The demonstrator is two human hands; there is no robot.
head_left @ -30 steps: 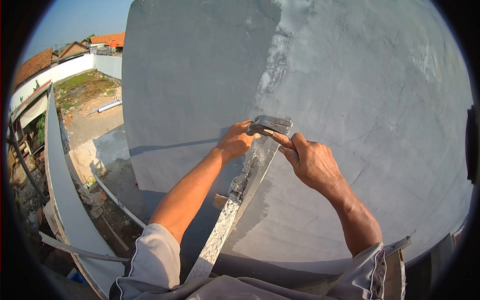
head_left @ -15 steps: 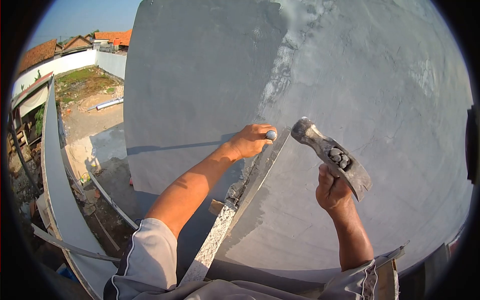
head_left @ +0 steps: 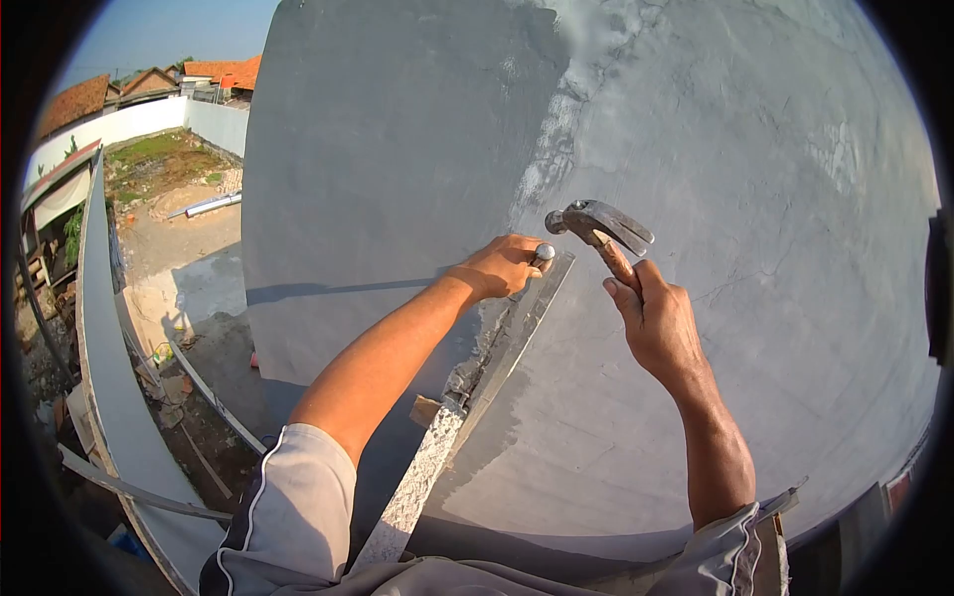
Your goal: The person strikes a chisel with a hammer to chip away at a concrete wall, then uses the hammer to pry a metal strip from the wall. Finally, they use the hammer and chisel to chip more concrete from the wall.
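The left hand (head_left: 505, 266) is curled round a metal rod (head_left: 544, 252), its rounded top poking out by the thumb; the rod's lower end is hidden. The rod is at the upper end of a narrow strip (head_left: 538, 310), which slants along a rough, chipped seam in the grey wall (head_left: 735, 179). The right hand (head_left: 660, 323) is wrapped tightly round the wooden handle of a claw hammer (head_left: 599, 223), thumb laid along it. The hammer's round face is near the rod's top, with a small gap between them, and its claw points away to the right.

Below the strip, a pale, pitted beam (head_left: 412, 487) runs down toward the person's body, with a small block (head_left: 425, 410) jutting out at its left side near the top. Right of the hammer, the wall gives wide open room. The wall's left edge drops off sharply; past it, a yard (head_left: 184, 243) closed in by a white wall (head_left: 114, 137) holds pale pipes (head_left: 212, 205) lying on the ground. A long curved panel (head_left: 114, 377) bounds the lower left, well apart from both hands.
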